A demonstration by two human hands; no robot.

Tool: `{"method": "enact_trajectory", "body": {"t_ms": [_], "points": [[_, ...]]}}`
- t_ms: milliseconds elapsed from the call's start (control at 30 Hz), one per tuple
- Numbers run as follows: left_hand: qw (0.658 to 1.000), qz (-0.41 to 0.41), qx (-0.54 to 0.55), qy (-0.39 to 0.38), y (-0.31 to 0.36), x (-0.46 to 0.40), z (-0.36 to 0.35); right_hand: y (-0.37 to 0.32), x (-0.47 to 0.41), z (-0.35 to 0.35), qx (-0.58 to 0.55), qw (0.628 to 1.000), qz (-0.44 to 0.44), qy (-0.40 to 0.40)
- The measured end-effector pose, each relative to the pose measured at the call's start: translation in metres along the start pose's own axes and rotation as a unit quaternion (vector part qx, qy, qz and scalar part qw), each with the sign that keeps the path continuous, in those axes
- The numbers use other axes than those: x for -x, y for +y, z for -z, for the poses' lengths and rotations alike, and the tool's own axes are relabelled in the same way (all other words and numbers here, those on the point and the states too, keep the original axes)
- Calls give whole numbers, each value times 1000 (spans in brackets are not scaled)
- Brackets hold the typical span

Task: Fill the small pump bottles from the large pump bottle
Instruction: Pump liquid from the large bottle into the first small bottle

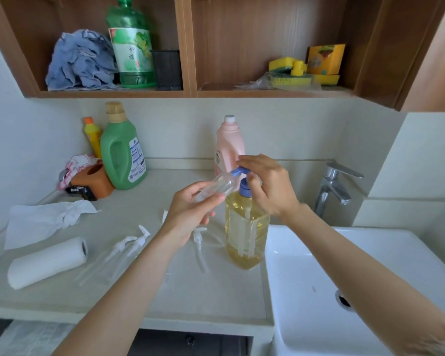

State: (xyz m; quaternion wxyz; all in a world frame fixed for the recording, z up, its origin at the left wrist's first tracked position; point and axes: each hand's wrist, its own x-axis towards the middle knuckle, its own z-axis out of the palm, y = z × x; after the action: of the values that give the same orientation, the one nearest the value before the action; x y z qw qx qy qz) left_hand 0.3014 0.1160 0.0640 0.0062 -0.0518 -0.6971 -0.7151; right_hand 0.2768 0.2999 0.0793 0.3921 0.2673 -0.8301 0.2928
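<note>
The large pump bottle (246,232), clear with yellow liquid and a blue pump head (242,172), stands on the counter beside the sink. My right hand (269,185) rests on top of that pump head, fingers curled over it. My left hand (190,211) holds a small clear bottle (216,187) tilted, with its open mouth up against the blue spout. The small bottle looks empty. Three loose white pump tops lie on the counter: two (132,242) to the left of my left arm, one (198,238) just left of the large bottle.
A white sink basin (319,278) and chrome tap (333,188) sit at right. A paper towel roll (46,262) and crumpled tissue (49,219) lie at left. Green (122,155), pink (229,145) and yellow (93,136) bottles stand by the back wall. Shelves above hold cloths and sponges.
</note>
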Motion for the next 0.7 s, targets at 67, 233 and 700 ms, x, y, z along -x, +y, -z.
{"method": "enact_trajectory", "body": {"t_ms": [67,233,700], "points": [[1000,4,-4,-3,-2,0,0,1,4,-1,-9,1000,-10,10],[1000,9,12,-21,-10,1,-1,0,16,-19,-69,994,-50,73],[999,23,20,-21,-17,4,-4,1,20,-14,-43,998,-30,42]]}}
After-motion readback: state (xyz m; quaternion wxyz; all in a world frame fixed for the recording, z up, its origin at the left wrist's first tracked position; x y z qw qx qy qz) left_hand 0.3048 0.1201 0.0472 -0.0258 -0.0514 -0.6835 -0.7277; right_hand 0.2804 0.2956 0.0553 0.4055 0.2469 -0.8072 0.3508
